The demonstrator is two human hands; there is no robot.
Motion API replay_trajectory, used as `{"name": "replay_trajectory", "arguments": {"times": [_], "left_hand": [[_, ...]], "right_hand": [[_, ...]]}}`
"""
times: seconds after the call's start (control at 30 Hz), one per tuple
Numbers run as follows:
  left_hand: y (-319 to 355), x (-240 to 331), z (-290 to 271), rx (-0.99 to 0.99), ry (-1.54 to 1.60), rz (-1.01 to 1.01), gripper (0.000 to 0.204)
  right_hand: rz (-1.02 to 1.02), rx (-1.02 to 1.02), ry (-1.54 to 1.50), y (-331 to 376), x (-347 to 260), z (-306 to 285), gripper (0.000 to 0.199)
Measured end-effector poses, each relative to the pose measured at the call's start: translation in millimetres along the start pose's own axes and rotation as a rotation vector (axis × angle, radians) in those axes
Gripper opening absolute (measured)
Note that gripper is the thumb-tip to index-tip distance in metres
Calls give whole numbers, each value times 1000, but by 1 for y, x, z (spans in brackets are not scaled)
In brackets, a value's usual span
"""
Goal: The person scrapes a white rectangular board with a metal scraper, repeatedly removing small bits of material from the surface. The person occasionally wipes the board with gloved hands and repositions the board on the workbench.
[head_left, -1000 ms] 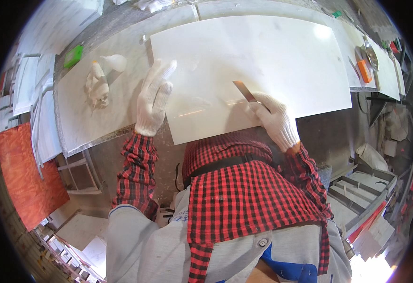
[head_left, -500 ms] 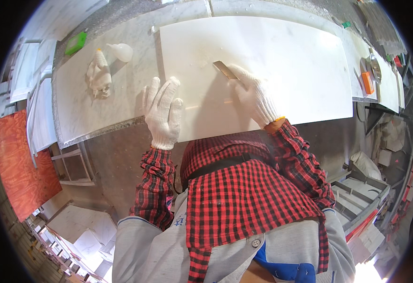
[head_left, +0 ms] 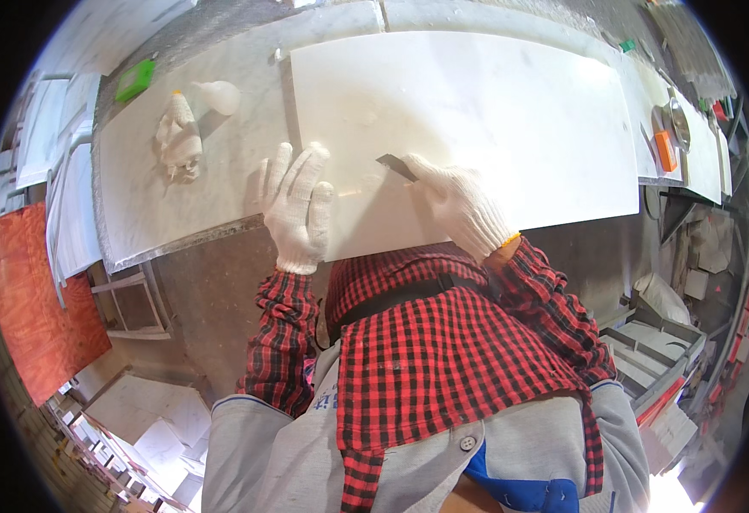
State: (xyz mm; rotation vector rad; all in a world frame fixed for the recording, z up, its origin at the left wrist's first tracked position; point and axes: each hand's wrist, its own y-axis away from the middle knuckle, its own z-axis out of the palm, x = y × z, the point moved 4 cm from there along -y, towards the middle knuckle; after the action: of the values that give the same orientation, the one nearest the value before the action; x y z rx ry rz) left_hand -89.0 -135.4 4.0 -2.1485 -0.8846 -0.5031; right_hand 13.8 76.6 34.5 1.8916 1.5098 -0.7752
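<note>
White slab (head_left: 494, 120), 1 piece, lies lengthwise left to right beneath right hand (head_left: 462, 201), which pinches 1 flat blade (head_left: 396, 166), left hand (head_left: 297, 212) spread at the slab's near-left edge.

I'd call this a stone workshop: a glossy white rectangular slab (head_left: 554, 128) lies on the grey-veined stone desk (head_left: 139, 192), thin white sheets (head_left: 75, 214) crowd past its left edge beside a mottled orange-red panel (head_left: 45, 303), and a grey metal rack (head_left: 689, 349) stands rightward.
</note>
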Motion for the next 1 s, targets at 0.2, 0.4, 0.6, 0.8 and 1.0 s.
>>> {"name": "replay_trajectory", "arguments": {"times": [0.2,0.4,0.6,0.8,1.0], "left_hand": [[1,-1,-1,-7,-36,7,35],[-31,11,-1,-151,-148,57,63],[-104,-9,44,-446,-411,201,88],[-138,-25,74,-448,-498,320,86],[-131,-17,47,-246,-132,162,65]], "right_hand": [[-29,6,-430,6,19,-2,43],[307,142,-521,9,24,-14,42],[279,156,-568,1,31,-10,41],[240,181,-523,-7,35,-6,41],[21,268,-462,-30,46,5,42]]}}
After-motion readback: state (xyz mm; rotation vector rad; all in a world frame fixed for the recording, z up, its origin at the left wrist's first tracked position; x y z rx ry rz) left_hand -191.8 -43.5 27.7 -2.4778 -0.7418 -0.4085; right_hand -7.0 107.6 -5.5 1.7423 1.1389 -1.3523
